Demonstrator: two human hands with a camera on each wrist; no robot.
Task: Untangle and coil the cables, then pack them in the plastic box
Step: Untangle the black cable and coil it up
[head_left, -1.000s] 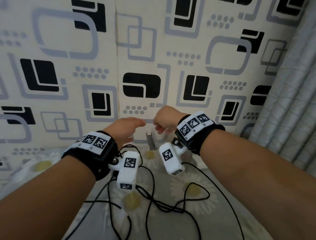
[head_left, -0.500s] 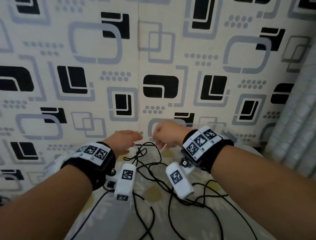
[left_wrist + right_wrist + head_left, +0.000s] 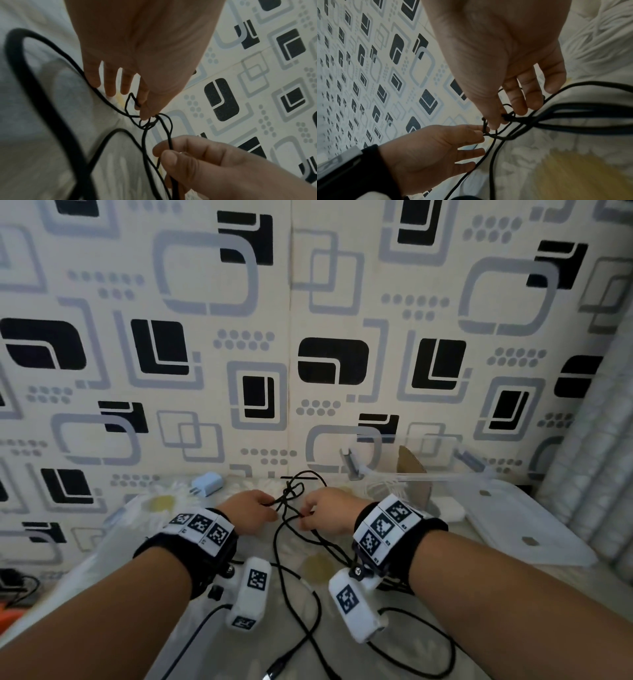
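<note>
Together two hands (image 3: 251,510) (image 3: 327,510) pinch one cable tangle (image 3: 291,494)

right hand (image 3: 496,56): top centre, thumb and forefinger pinching black cable (image 3: 508,119)
left hand (image 3: 426,152): lower left, pinching the knot

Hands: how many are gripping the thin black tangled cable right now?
2. The left hand pinches the thin black tangled cable at its knot; the right hand pinches a strand just beside it.

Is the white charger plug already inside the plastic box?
No, the white charger plug lies on the flowered cloth by the wall, left of both hands, well apart from the plastic box.
</note>
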